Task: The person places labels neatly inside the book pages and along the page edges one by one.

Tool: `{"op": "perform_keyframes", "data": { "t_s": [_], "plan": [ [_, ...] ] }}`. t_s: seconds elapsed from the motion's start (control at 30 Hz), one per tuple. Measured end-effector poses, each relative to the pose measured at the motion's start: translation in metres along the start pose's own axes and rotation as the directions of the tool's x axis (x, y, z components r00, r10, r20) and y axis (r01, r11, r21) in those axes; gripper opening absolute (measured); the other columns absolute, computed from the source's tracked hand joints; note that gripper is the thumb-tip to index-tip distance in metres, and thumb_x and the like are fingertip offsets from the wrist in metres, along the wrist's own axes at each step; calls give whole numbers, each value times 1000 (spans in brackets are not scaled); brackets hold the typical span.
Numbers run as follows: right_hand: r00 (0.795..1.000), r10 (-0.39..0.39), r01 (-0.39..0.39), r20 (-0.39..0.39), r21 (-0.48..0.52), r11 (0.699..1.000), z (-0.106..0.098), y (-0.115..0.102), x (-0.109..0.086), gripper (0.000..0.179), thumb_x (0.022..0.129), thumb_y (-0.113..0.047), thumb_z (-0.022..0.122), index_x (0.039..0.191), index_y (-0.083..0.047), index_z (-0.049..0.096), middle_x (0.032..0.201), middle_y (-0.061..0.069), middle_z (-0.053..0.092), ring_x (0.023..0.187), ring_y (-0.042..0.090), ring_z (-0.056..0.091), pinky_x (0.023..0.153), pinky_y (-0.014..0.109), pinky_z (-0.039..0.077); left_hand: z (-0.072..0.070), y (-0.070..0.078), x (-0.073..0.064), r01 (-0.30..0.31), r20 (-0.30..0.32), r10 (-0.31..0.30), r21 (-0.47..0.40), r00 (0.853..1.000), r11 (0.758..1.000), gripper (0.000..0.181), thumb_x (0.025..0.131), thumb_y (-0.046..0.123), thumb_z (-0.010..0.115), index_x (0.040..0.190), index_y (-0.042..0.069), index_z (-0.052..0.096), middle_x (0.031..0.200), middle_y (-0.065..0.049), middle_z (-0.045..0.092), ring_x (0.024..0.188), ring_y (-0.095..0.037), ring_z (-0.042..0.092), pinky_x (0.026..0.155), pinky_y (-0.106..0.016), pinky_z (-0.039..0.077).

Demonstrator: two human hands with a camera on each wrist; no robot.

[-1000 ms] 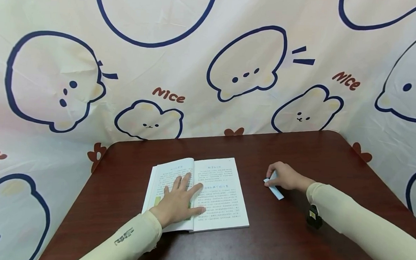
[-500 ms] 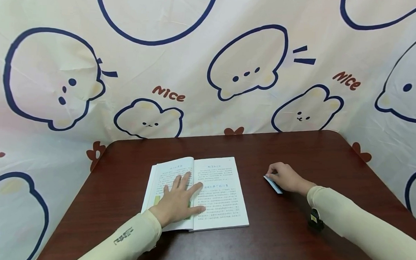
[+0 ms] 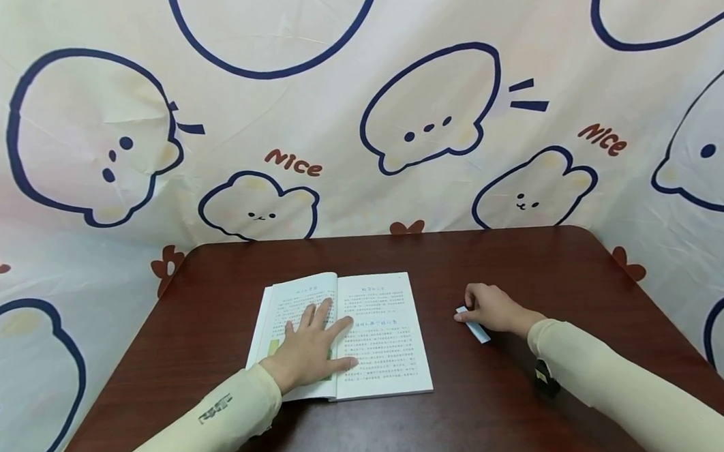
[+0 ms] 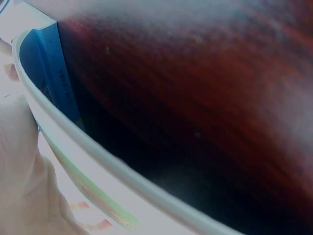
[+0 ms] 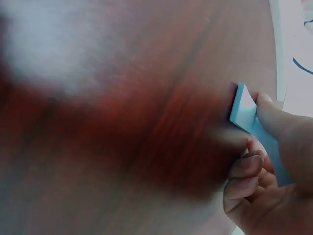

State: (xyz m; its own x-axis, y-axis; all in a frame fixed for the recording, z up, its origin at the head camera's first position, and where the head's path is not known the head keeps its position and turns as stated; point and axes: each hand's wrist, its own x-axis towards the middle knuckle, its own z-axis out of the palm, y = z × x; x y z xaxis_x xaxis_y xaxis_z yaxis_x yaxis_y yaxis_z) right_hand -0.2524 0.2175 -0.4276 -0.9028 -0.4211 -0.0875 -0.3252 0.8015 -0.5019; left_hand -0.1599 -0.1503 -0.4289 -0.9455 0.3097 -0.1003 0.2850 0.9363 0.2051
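An open book (image 3: 386,350) with printed pages lies on the dark wooden table. My left hand (image 3: 306,356) rests on it with fingers spread, across the left page and the middle fold. Part of that hand and the book's blue inner side (image 4: 56,68) appear in the left wrist view, where the page edge curves up off the table. To the right of the book, my right hand (image 3: 495,309) pinches a light blue flat strip (image 3: 478,333) by its far end. The right wrist view shows the thumb along the strip (image 5: 243,110) and the other fingers curled.
The reddish-brown table (image 3: 375,438) ends at a cloth backdrop (image 3: 337,122) with cartoon outlines at the back and sides. A small black device (image 3: 546,379) hangs below the right sleeve.
The strip has turned in my right hand: half a second ago it looked narrow and edge-on, now its broad face shows. The thumb has shifted left. My left hand stays put.
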Motion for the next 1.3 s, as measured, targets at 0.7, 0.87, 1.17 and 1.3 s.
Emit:
{"op": "perform_keyframes", "data": {
  "t_s": [0.7,0.87,1.17,1.3],
  "plan": [
    [979,-49,50,200,1,999,-15,0,9,28,105,-24,56,83,-9,49,70,-1,44,60,12,41,58,26,34,0,-2,3,9,16,-8,-13,1000,1000,75,90,67,61,153,30,43,169,-18,17,153,-50,19,106,-82,26],
    [983,-43,52,180,-45,998,-10,1,6,27,106,-26,53,84,-11,48,68,-2,43,60,12,43,58,25,35,0,-2,2,6,18,-6,-23,1000,1000,75,90,66,62,153,30,44,169,-18,18,153,-50,19,106,-82,26],
    [993,-21,25,115,-29,999,-3,-1,6,29,101,-27,62,82,-9,50,71,2,50,64,13,48,59,26,38,1,-3,2,6,14,-6,-22,1000,1000,74,90,66,62,152,30,44,169,-17,18,153,-50,19,105,-82,26],
    [991,-55,47,125,67,997,-7,2,6,31,100,-20,64,77,-7,48,65,-3,43,59,11,41,57,24,35,2,-4,2,7,13,-6,-28,1000,1000,74,90,66,62,153,30,44,169,-17,17,153,-50,19,106,-82,25]
  ]
}}
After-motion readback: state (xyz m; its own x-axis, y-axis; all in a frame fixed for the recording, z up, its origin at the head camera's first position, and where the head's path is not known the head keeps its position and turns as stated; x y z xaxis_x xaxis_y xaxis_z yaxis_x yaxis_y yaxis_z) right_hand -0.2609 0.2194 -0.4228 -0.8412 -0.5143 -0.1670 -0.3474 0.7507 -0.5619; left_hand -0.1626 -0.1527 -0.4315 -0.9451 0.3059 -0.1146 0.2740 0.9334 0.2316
